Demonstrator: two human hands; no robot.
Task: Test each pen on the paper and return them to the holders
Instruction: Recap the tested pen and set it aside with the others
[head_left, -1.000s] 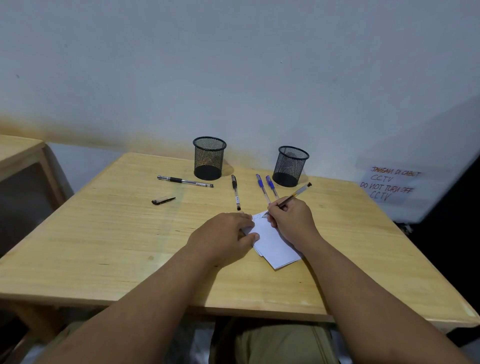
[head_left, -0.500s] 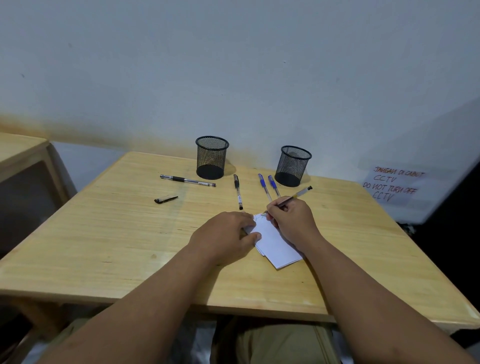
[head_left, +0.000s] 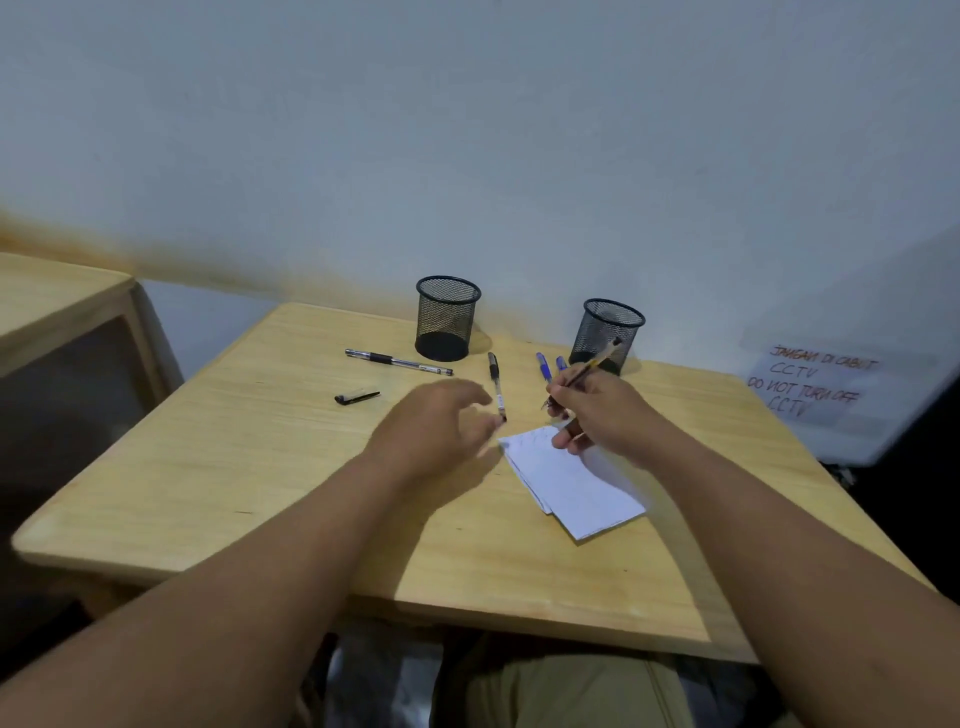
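My right hand (head_left: 597, 410) grips an uncapped pen (head_left: 592, 366), its tip lifted just above the far corner of the white paper (head_left: 582, 480). My left hand (head_left: 431, 426) hovers blurred to the left of the paper, fingers apart and holding nothing. Two black mesh holders stand at the back: the left holder (head_left: 447, 317) and the right holder (head_left: 610, 330). On the table lie a black pen (head_left: 397, 361), a second black pen (head_left: 496, 384), two blue pens (head_left: 545, 366) partly hidden by my right hand, and a loose black cap (head_left: 357, 397).
The wooden table (head_left: 260, 467) ends at a wall behind the holders. A second wooden table (head_left: 47, 296) stands at the left. A handwritten CCTV notice (head_left: 810, 384) is on a white surface at the right.
My left hand has lifted off the paper and moved left and up. My right hand has raised the pen off the sheet.
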